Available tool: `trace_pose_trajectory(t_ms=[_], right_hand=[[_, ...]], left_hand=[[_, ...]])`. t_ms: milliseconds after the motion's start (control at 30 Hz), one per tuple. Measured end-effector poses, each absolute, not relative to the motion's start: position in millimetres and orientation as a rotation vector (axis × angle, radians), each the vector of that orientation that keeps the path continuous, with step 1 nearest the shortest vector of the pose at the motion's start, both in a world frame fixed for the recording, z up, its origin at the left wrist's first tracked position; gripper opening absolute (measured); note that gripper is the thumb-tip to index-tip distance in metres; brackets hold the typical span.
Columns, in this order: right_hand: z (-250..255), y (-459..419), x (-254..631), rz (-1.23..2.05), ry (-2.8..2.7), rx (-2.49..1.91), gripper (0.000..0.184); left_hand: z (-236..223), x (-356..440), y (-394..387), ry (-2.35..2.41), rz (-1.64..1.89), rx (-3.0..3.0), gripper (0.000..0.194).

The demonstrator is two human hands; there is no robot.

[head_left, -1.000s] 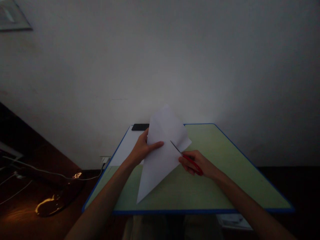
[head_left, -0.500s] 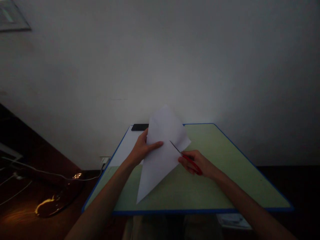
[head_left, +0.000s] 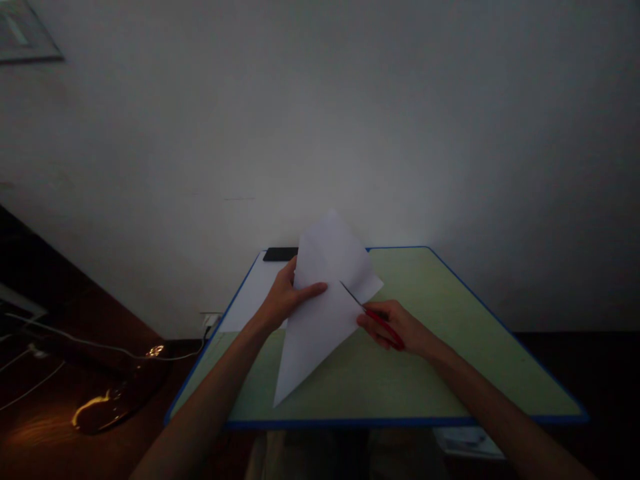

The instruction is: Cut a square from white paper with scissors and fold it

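In the head view, grasping the paper with the left hand, with thumb flat on its face and fingers mostly hidden behind its left side. Clenched around the red handles of the scissors with the right hand. Pointing up and leftward with a dark blade across the paper's right part, well short of the left thumb. Too dim to tell how far apart the blades stand.

Held up over the middle of the tabletop, the paper: tilted, with one long corner down toward the near edge, left of its centre, and with the top rising past the far edge in front of the wall. Hiding, with the paper, part of the far edge and the right end of the black slab. Lying near the far left corner, the slab, over the end of a white sheet. Partly covered by the left hand and paper, that sheet, along the left edge.

Beyond the left edge, low on the wall, a socket with a cable running off left, above a shiny dark object on the floor. High at left, a frame. Below the near edge, right of centre, some pale papers, partly hidden by the tabletop and right forearm.
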State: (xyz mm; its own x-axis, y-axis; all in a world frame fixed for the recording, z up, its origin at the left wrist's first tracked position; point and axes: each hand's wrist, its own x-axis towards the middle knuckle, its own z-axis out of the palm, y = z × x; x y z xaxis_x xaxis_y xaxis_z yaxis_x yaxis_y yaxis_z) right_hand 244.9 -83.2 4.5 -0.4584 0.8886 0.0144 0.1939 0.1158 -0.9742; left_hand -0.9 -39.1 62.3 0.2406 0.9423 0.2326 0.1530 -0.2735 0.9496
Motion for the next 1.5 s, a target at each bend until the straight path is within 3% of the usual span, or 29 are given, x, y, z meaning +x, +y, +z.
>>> trace_pose_trajectory(t_ms=[1000,1500], right_hand=[[-7,-77,249,1.402,-1.712,-1.032,0.044],[-12,-74,255,1.406,-1.738,-0.981,0.057]], left_hand=[[61,-2,-38,1.031,1.122,1.637,0.068],[60,-2,-38,1.044,1.117,1.665,0.070]])
